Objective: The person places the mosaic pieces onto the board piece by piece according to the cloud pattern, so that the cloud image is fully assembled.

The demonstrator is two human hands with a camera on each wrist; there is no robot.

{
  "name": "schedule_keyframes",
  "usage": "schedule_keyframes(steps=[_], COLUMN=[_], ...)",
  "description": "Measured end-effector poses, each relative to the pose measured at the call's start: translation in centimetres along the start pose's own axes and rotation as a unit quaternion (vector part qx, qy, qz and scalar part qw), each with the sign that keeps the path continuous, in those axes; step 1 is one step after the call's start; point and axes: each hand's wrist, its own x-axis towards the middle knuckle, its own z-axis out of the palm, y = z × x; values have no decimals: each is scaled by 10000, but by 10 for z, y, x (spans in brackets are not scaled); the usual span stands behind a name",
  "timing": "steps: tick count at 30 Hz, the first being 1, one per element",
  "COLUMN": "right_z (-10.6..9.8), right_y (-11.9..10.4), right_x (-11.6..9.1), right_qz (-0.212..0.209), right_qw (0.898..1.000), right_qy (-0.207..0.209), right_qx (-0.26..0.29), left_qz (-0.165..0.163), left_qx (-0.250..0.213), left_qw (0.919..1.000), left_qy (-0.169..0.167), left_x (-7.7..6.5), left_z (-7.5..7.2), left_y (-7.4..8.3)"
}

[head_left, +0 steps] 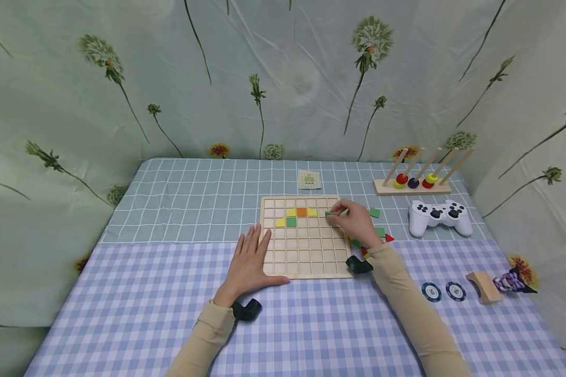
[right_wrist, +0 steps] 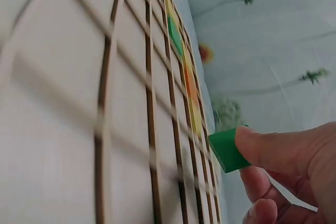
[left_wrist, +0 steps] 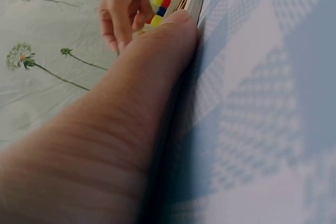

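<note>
A wooden grid board (head_left: 306, 256) lies on the tablecloth. Near its far edge sit an orange square tile (head_left: 302, 212), a green square tile (head_left: 291, 222) and several yellow pieces (head_left: 313, 212). My right hand (head_left: 354, 222) pinches another green tile (right_wrist: 227, 151) between thumb and fingers, over the upper right of the grid. At the board's front left corner is my left hand (head_left: 249, 264), fingers spread along the left side and thumb stretched along the front edge. Right of the board lie loose green tiles (head_left: 374, 212) and a red triangle (head_left: 389, 237), some partly hidden by the right arm.
Behind the board lies a small pattern card (head_left: 309, 179). A wooden peg stand (head_left: 412, 188) with coloured beads is at the back right, with a white game controller (head_left: 439, 217) before it. Further front are two round chips (head_left: 431, 292) and a wooden arch block (head_left: 485, 287).
</note>
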Motion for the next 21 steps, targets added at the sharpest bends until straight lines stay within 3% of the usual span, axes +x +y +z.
schedule_keyframes(steps=[10,21], right_z=[38,49], right_y=[-22,-31], right_x=[9,12], right_qz=[-37,-177], right_qw=[9986,9959], right_qy=[-485,-464], right_qx=[224,-753], left_qz=[-3,15], left_qx=[-19,-6], left_qw=[10000,10000], left_qy=[5,44], left_x=[1,0], left_z=[0,1], left_y=[1,1])
